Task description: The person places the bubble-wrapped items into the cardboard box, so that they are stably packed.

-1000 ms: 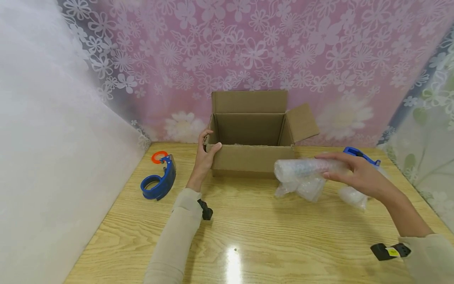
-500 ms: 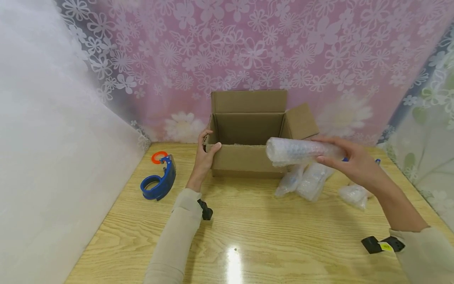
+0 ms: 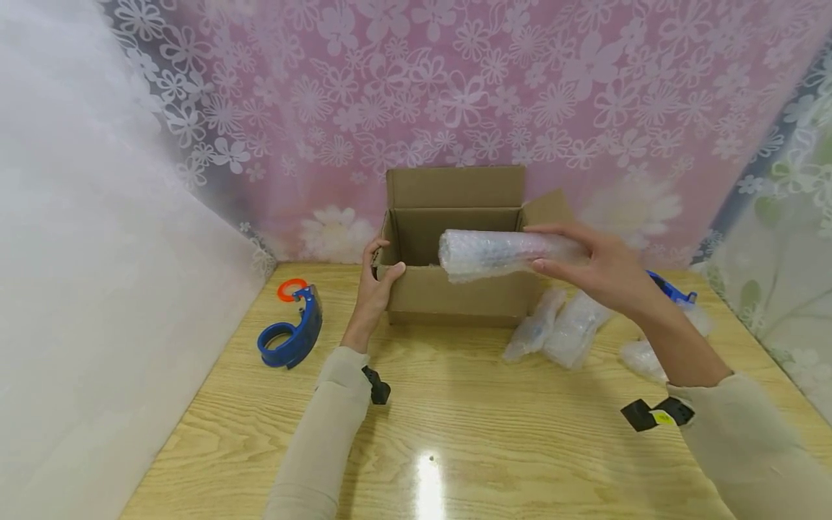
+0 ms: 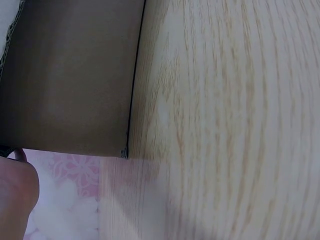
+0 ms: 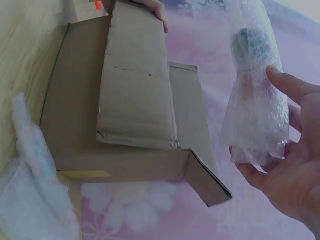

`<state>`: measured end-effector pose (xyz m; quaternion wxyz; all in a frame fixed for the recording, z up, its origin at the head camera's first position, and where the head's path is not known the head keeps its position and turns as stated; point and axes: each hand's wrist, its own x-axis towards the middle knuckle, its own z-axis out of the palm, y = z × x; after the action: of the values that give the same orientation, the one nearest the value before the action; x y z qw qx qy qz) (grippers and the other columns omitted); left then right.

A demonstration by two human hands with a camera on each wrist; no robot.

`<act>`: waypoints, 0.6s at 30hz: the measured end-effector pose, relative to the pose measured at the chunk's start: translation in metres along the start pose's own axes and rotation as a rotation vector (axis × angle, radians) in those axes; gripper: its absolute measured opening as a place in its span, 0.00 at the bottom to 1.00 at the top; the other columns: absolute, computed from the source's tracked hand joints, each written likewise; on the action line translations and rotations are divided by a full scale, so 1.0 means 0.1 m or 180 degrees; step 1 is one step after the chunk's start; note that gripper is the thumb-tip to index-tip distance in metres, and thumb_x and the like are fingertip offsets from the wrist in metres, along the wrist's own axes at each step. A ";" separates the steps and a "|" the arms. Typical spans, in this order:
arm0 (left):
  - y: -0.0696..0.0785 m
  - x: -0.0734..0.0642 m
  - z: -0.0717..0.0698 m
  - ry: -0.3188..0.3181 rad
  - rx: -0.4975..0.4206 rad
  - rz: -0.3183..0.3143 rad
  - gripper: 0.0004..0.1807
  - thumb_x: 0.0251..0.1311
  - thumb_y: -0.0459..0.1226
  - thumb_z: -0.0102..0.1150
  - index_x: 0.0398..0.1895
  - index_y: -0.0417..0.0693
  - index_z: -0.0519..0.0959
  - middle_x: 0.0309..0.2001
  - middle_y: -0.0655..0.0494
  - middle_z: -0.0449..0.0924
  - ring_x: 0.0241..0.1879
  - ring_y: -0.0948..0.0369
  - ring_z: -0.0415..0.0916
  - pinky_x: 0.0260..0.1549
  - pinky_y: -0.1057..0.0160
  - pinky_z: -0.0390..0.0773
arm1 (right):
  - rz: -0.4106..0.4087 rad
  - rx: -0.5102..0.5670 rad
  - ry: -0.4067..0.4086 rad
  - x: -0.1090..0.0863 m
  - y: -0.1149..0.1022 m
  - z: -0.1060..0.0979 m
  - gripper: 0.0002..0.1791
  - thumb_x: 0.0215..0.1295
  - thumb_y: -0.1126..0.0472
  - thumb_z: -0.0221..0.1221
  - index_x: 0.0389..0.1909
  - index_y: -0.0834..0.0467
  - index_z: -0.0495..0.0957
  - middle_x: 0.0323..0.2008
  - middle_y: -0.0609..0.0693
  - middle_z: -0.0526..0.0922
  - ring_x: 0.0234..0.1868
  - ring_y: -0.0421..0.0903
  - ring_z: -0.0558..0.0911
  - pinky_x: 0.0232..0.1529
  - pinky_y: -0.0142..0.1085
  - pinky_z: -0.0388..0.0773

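My right hand (image 3: 594, 271) grips a bubble-wrapped roll (image 3: 487, 254) near one end, its thumb and fingers round the wrap in the right wrist view. The roll lies nearly level above the front right edge of a cardboard box (image 3: 461, 292), its free end over the opening. Dark and reddish parts show through the wrap (image 5: 255, 95). My left hand (image 3: 375, 292) holds the box's left front corner, thumb on the front panel and fingers round the left side. The box stands upright with its back and right flaps raised or spread.
Bubble-wrapped packages (image 3: 575, 332) lie right of the box. Farther right are another wrapped bundle (image 3: 643, 357) and a blue tool (image 3: 676, 290), partly hidden by my arm. A blue tape dispenser (image 3: 292, 336) and orange ring (image 3: 291, 289) lie left. A floral curtain (image 3: 455, 87) hangs behind.
My right hand has lifted the bubble-wrapped roll and carried it left, from above the packages to the box opening. My left hand stays on the box corner.
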<state>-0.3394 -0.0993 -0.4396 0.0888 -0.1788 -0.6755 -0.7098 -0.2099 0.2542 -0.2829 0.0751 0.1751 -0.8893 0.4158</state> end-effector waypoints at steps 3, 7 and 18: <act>0.00 0.00 0.01 0.0043 0.0038 0.0025 0.36 0.71 0.44 0.62 0.77 0.51 0.59 0.83 0.60 0.42 0.75 0.46 0.51 0.68 0.36 0.57 | -0.0207 -0.0078 0.0100 0.11 0.01 0.09 0.26 0.67 0.49 0.70 0.66 0.38 0.79 0.68 0.44 0.77 0.74 0.50 0.68 0.68 0.62 0.64; 0.00 -0.01 0.02 0.0114 0.0072 0.0061 0.33 0.69 0.47 0.63 0.74 0.58 0.63 0.81 0.66 0.47 0.72 0.51 0.54 0.68 0.39 0.59 | -0.0413 -0.0140 0.0199 0.26 0.04 0.23 0.25 0.66 0.52 0.71 0.64 0.43 0.82 0.65 0.47 0.80 0.70 0.50 0.72 0.68 0.58 0.66; -0.01 -0.02 0.02 0.0143 0.0141 0.0076 0.30 0.68 0.50 0.64 0.70 0.67 0.65 0.80 0.69 0.48 0.75 0.52 0.51 0.69 0.36 0.58 | -0.0417 -0.0111 0.0301 0.55 0.08 0.56 0.26 0.68 0.54 0.70 0.65 0.54 0.80 0.64 0.55 0.81 0.69 0.58 0.73 0.67 0.58 0.67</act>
<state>-0.3371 -0.0972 -0.4410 0.1164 -0.1689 -0.6868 -0.6974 -0.2628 0.2024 -0.3094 0.1470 0.2117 -0.8785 0.4022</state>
